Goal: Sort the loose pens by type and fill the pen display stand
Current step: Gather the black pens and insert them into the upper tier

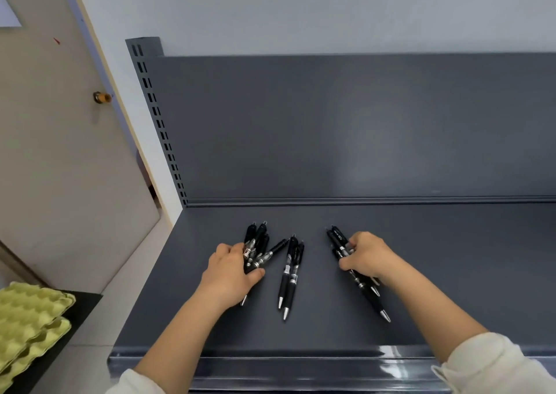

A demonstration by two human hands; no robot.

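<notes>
While both hands rest on the dark grey shelf, the stock lies in 3 lots, all black retractable pens with silver tips. Lot 1: left bundle, several pens fanned with clicker ends toward the back panel, gripped by the left hand, fingers curled over the barrels and thumb against the near side. Lot 2: loose pair, 2 pens side by side and touching, flat on the shelf between the hands, held by neither, tips toward the front lip. Lot 3: right bundle, several pens slanted, tips toward the front right, gripped by the right hand with fingers closed round the middle. Fittings: slotted upright at the left end of the back panel. Surroundings: 2 yellow-green egg trays stacked lower left; beige door with knob; white sleeves on both forearms
</notes>
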